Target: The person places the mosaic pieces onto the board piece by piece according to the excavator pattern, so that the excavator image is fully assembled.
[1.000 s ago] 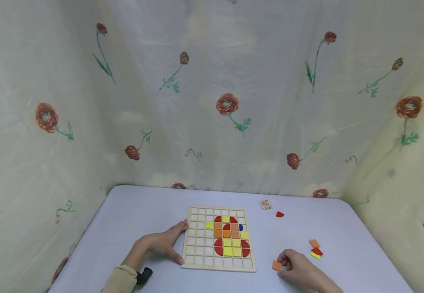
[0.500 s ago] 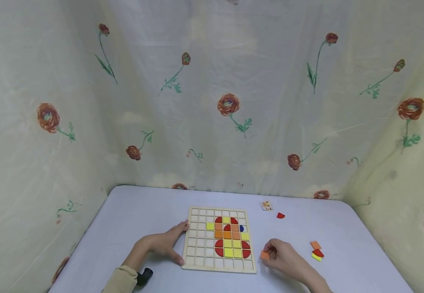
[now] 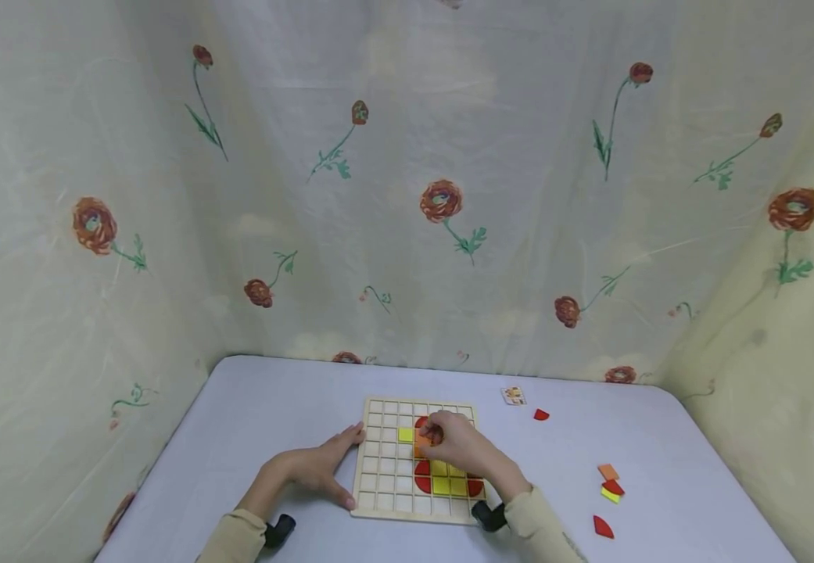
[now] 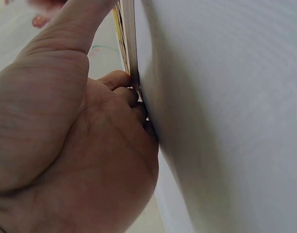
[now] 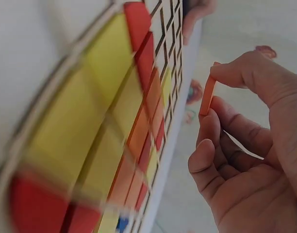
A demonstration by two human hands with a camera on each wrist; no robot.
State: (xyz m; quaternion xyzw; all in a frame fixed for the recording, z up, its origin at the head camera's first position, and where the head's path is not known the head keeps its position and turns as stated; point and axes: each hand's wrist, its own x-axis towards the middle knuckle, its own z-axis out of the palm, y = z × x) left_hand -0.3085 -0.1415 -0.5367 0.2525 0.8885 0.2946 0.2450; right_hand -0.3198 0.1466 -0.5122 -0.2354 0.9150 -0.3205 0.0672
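A wooden grid board (image 3: 389, 514) lies on the table, with yellow, orange and red flat tiles in several of its cells. My left hand (image 3: 311, 469) rests at the board's left side, thumb and fingers spread, touching its edge; in the left wrist view the fingertips meet the board's wooden edge (image 4: 131, 43). Over the board, my right hand (image 3: 461, 442) pinches an orange square tile (image 5: 208, 92) between thumb and fingers. The right wrist view shows that tile held apart from the board's surface. The right hand hides part of the tile pattern in the head view.
Right of the board lie a small pile with an orange tile (image 3: 608, 471), a red piece (image 3: 614, 486) and a yellow tile (image 3: 610, 496). A red quarter-circle (image 3: 603, 527) lies nearer, another red piece (image 3: 541, 414) farther back beside a picture card (image 3: 514, 396). Flowered curtains surround the table.
My right hand has carried the orange tile leftward from the table to above the board. A red quarter-circle, formerly covered by the right arm, now shows. The left hand stays in place.
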